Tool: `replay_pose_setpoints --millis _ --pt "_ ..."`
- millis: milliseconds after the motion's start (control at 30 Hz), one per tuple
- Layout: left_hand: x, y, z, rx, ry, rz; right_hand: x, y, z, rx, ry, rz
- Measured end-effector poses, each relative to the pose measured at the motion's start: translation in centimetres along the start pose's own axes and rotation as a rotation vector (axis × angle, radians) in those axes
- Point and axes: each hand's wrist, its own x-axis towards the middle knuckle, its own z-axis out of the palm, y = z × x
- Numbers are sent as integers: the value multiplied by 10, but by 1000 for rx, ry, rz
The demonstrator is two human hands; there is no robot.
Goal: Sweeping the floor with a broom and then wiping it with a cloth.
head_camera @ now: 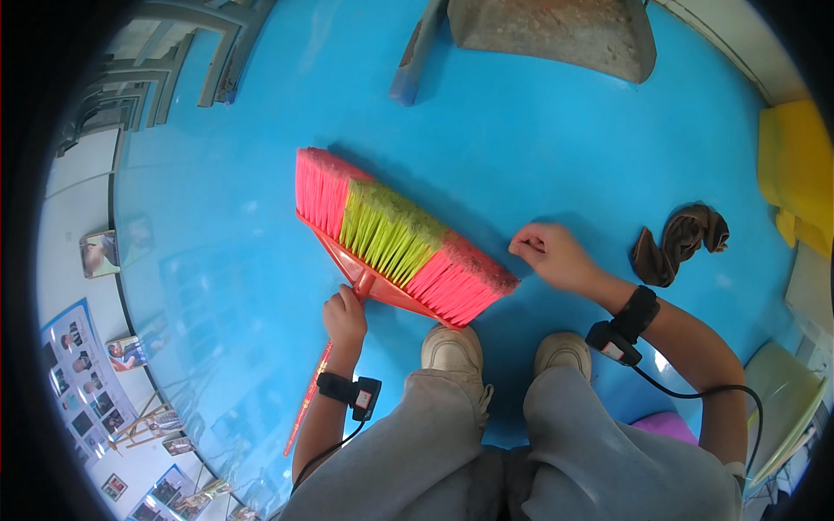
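Note:
A broom head (395,247) with pink and yellow-green bristles is tilted up in front of my shoes, bristles facing away from me. Grey dust and fluff cling along the bristle tips. My left hand (345,316) grips the red handle (309,397) close to the head's socket, and the handle runs back beside my forearm. Just off the right end of the bristles is my right hand (554,256), its thumb and fingertips drawn together. No object shows plainly between those fingertips.
At the top lies a worn metal dustpan (554,32) with its handle (417,52). A crumpled dark brown cloth (677,244) rests on the blue floor right of my hand. Yellow furniture (798,169) stands at the right, grey metal frames (215,52) at upper left. Cables trail from both wrist devices.

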Motion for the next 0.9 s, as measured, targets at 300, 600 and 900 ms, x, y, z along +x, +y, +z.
replay_pose_setpoints --millis 300,600,900 --pt "0 1 0 44 38 42 4 -5 -21 55 99 -14" --pt "-3 -1 2 65 71 59 -3 -4 -19 -72 1 -4" --pt "-3 2 0 63 34 34 -12 -1 -4 -183 -150 -182"
